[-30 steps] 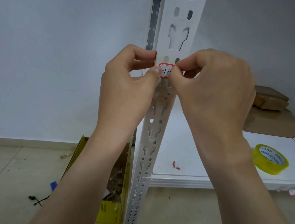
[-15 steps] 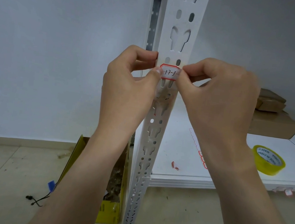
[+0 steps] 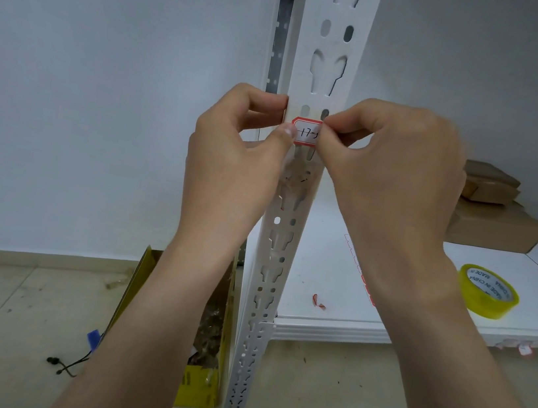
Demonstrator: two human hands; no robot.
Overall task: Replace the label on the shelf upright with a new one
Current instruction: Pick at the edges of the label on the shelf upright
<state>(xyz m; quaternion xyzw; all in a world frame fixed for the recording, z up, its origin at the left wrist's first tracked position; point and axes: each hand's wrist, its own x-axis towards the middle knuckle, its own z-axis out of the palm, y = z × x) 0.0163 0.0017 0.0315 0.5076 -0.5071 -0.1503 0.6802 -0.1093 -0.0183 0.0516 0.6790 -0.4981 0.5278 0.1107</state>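
Just now right hand (image 3: 396,173) slid back over the label (image 3: 306,133), thumb and forefinger pinching its right end; left hand (image 3: 231,164) thumb pins the left edge, fingers curled behind. Label sits on the shelf upright (image 3: 331,57) under two oval holes (image 3: 305,110), so likely final press-down; tape roll (image 3: 488,291) idle beyond.

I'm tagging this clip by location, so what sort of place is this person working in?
Likely a storeroom or small warehouse: a white slotted shelf upright bearing a handwritten red-bordered label, brown cardboard boxes on the low shelf board, and a roll of yellow tape lying there too.
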